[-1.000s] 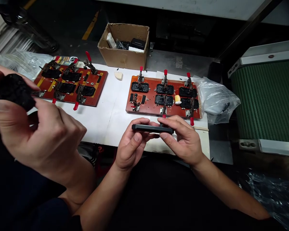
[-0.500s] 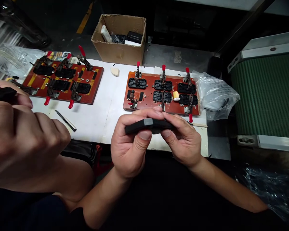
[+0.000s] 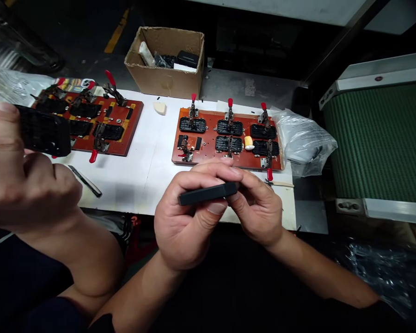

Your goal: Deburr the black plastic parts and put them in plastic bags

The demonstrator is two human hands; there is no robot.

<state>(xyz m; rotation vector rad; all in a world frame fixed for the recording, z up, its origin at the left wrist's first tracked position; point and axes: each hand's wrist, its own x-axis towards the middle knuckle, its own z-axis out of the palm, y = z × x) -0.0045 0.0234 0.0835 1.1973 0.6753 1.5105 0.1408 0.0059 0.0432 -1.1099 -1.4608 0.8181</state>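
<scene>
Reddish-brown rectangular board [image 3: 210, 149]: five stations carry black ribbed plates [image 3: 258, 132]; near-left station without one, seemingly remaining. Matte black thin slab [image 3: 204, 194], straight-edged, raised in front of board. Left hand [image 3: 180, 224]: thumb and fingers clamped on slab. Right hand [image 3: 261, 212]: fingertips closed on its right end. Crinkled clear plastic bag [image 3: 308, 148] against board's right edge.
</scene>
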